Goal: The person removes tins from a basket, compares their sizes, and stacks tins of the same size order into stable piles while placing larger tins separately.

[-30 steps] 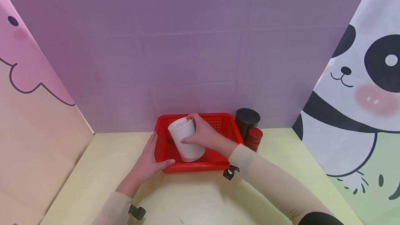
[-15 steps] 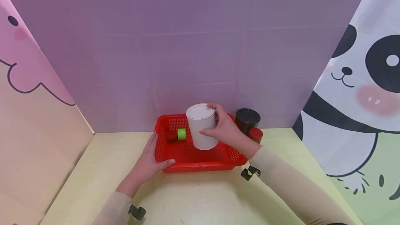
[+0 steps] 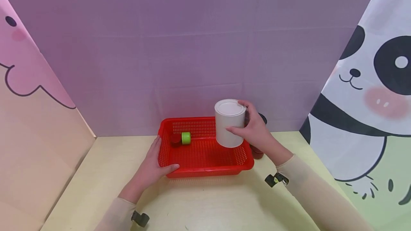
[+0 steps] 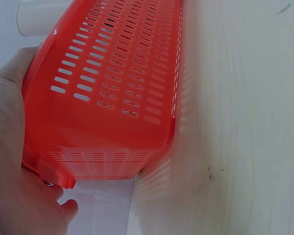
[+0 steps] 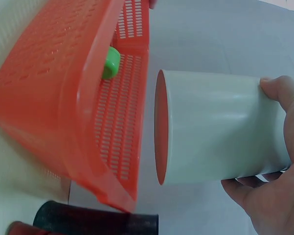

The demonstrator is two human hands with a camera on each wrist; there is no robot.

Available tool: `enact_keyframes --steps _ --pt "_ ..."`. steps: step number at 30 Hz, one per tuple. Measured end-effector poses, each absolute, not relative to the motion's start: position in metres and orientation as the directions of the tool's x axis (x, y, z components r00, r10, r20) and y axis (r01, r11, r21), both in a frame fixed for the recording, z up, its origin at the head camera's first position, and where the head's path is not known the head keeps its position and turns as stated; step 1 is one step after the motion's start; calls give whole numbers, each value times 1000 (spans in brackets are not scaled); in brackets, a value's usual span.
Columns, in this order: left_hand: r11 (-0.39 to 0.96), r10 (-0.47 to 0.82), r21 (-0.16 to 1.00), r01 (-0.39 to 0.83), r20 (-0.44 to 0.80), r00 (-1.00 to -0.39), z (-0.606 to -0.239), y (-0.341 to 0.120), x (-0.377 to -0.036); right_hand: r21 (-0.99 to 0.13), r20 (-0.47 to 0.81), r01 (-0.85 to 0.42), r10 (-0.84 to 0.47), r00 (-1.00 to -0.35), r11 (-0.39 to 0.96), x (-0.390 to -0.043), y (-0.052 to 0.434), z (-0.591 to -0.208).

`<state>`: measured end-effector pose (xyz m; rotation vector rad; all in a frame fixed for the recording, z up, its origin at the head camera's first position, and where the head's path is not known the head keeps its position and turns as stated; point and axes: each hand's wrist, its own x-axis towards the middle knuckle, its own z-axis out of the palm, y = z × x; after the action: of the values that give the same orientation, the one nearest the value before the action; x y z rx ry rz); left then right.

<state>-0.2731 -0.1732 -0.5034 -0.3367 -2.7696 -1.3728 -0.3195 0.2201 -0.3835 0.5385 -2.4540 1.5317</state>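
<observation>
My right hand grips a white cylindrical can with a lid, its thumb on the near side and fingers round the back. The can is upright in the air over the right part of a red plastic basket. In the right wrist view, its flat base stands apart from the basket. My left hand holds the basket's near left corner, thumb over the front rim and fingers along the left side. Inside the basket, at the back left, lies a small dark red jar with a green cap.
A black can stands against the basket's right side, mostly hidden behind my right hand. In front of it is a dark red bottle, also partly covered. A purple backdrop rises behind the pale table.
My right hand has lifted the white can from the basket, moving it up and to the right and bringing it upright. The small jar has come into view. My left hand has stayed put.
</observation>
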Motion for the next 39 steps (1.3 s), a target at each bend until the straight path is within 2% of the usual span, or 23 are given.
enact_keyframes --steps 7,13,23,39 --pt "586 180 781 216 135 -974 -504 -174 -273 -812 403 -443 -186 -896 379 -317 241 -379" --pt "590 178 779 212 131 -975 -503 -173 -273 -828 399 -416 -127 -908 376 -311 259 -368" --pt "575 181 791 208 124 -976 -503 -173 -272 -776 490 -443 -14 -872 449 -310 296 -356" --pt "561 186 799 217 134 -973 -504 -174 -273 -761 531 -374 179 -828 529 -319 341 -361"
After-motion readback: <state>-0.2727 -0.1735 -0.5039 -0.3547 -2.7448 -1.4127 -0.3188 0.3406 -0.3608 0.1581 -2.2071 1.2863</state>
